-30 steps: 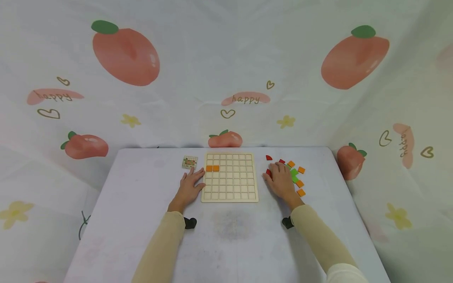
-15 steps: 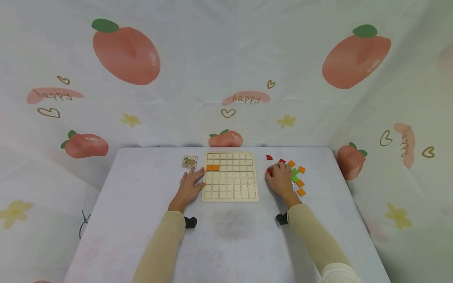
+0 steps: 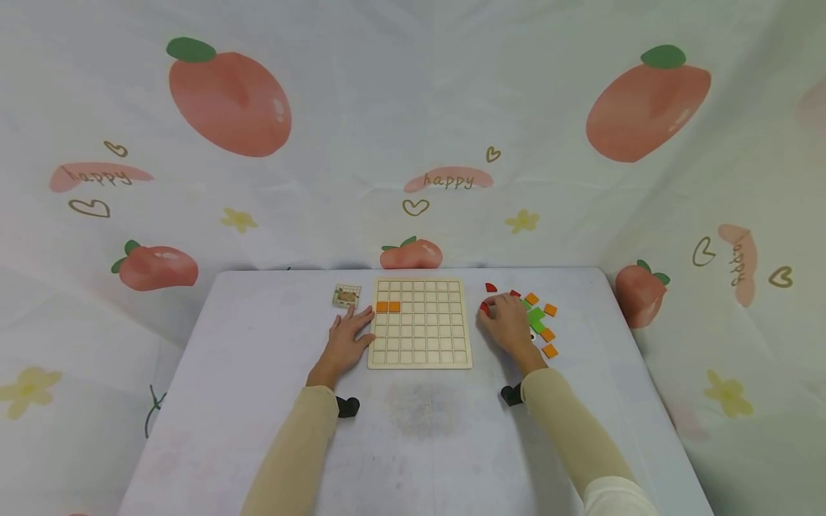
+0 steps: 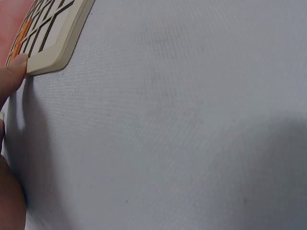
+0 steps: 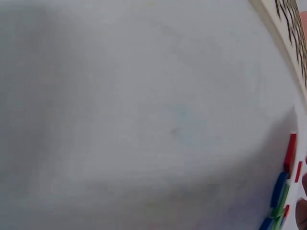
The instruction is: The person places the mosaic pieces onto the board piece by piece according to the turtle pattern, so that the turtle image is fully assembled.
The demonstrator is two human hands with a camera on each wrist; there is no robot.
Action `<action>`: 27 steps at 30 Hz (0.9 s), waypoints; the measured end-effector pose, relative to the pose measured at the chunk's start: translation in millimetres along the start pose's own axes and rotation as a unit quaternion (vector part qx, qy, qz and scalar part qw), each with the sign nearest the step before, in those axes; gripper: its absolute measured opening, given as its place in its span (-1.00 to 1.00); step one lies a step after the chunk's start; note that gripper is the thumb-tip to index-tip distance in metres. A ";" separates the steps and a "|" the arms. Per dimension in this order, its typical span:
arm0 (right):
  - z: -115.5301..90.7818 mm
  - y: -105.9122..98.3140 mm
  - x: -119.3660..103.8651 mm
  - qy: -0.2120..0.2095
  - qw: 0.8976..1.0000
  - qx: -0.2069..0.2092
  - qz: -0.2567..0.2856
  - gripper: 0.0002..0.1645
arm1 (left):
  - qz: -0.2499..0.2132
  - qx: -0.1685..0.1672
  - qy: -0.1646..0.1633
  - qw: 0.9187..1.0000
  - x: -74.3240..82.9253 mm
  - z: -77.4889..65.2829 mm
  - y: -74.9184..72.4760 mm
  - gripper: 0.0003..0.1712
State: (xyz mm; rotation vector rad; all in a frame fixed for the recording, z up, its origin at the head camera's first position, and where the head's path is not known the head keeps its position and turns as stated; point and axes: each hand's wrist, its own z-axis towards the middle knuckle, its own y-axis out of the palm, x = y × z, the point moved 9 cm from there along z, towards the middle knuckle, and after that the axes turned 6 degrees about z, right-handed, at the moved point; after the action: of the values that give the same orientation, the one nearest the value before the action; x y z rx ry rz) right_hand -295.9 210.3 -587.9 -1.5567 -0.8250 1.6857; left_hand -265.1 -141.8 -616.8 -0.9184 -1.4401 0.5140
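Note:
My left hand (image 3: 347,342) lies with spread fingers at the left edge of a pale wooden grid board (image 3: 431,365). In the left wrist view its thumb (image 4: 18,64) touches the board's rim. Two orange square tiles (image 3: 388,307) sit side by side in cells at the board's left. To the right of the board, my right hand (image 3: 511,326) pinches a small red piece (image 3: 484,307) between thumb and index finger, close over the table. The right wrist view catches only fingertips (image 5: 301,213) at its edge, beside red, blue (image 5: 278,190) and green pieces.
Loose orange tiles (image 3: 549,351) and green pieces (image 3: 535,315) lie scattered around the right hand, partly beneath it. A red quarter-round piece (image 3: 491,287) lies farther back. A small pattern card (image 3: 346,294) sits left of the board. A printed curtain (image 3: 323,215) stands behind the table.
My right hand has drawn slightly left toward the board, and the red piece at its fingertips has shifted left with it. The left hand and board have stayed in place.

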 end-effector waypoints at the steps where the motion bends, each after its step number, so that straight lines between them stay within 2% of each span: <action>1: 1.1 0.6 -1.4 0.005 1.000 -0.003 0.007 -0.61 | 0.000 0.000 -0.001 1.000 0.0 0.1 0.0 -0.31; 4: 4.8 3.0 -5.4 0.019 0.999 -0.017 0.021 -0.60 | 0.002 0.001 0.000 1.000 0.3 0.0 -0.1 -0.32; 7: 10.2 6.1 -11.6 0.017 0.999 -0.027 0.013 -0.59 | -0.001 0.004 -0.001 1.000 0.9 -0.4 -0.6 -0.32; 14: 21.3 9.4 -37.5 -0.020 0.999 -0.046 -0.001 -0.52 | -0.001 0.009 -0.004 1.000 2.0 -2.4 -2.1 -0.31; 24: 31.4 26.3 -76.9 -0.053 0.997 -0.064 0.003 -0.58 | 0.003 0.006 -0.002 1.000 1.9 -0.9 -1.5 -0.31; 27: 34.1 33.0 -87.7 -0.073 0.995 -0.062 0.003 -0.61 | 0.002 0.008 -0.001 1.000 2.4 -1.2 -1.9 -0.31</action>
State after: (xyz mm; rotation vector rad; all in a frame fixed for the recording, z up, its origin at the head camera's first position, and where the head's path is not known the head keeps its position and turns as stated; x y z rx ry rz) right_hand -328.2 119.2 -563.4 -1.5310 -1.0187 1.7989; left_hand -264.1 -141.2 -613.7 -0.9080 -1.4348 0.5291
